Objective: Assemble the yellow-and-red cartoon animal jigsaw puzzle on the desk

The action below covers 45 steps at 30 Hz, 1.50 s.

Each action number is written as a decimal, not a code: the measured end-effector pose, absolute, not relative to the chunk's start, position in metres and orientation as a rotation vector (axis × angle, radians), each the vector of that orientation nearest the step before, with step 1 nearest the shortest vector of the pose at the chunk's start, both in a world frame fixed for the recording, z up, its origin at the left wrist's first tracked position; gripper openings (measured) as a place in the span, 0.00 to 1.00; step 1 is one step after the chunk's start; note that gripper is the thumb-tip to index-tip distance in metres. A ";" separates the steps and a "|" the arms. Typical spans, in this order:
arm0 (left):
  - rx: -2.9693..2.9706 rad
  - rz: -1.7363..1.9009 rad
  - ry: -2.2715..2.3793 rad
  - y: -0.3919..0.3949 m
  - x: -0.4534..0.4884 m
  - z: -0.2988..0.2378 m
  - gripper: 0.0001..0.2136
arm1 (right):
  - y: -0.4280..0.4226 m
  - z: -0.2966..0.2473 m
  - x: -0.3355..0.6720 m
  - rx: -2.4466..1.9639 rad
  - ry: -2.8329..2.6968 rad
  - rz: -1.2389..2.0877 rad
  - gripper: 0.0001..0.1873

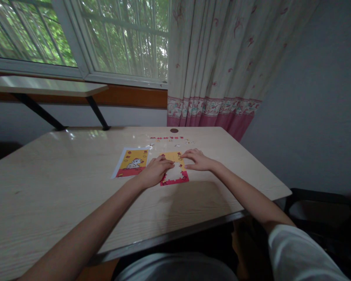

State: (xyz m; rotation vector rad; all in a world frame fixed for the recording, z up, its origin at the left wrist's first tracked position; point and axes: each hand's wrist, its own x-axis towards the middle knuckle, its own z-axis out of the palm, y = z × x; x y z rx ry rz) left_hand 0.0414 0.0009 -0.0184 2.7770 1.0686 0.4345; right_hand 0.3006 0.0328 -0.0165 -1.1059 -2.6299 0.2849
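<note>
Pale shirt foremost; left hand, grip unclear, or right hand, fingers parted, pushing sideways could split the puzzle.

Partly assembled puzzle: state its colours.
The partly assembled puzzle is yellow above and pinkish red below; the head view shows it.

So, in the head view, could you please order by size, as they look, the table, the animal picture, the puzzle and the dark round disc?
1. Table
2. Animal picture and puzzle: about alike; the left hand covers part of the puzzle, so I leave them unranked.
3. Dark round disc
</note>
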 end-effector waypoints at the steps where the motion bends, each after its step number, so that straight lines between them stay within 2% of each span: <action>1: 2.775 0.432 1.070 0.001 0.041 -0.018 0.17 | 0.032 -0.016 0.300 -1.106 -2.629 0.283 0.27; 8: 2.748 0.517 1.052 0.000 0.038 -0.014 0.20 | 0.033 -0.016 0.299 -1.111 -2.623 0.297 0.27; 18: 2.763 0.498 1.026 0.001 0.035 -0.017 0.17 | 0.034 -0.016 0.300 -1.102 -2.631 0.299 0.28; 26: 2.818 0.476 1.113 -0.002 0.032 -0.009 0.20 | 0.033 -0.016 0.301 -1.110 -2.639 0.312 0.28; 45: 2.877 0.465 1.173 -0.002 0.030 -0.018 0.19 | 0.034 -0.016 0.301 -1.110 -2.633 0.308 0.28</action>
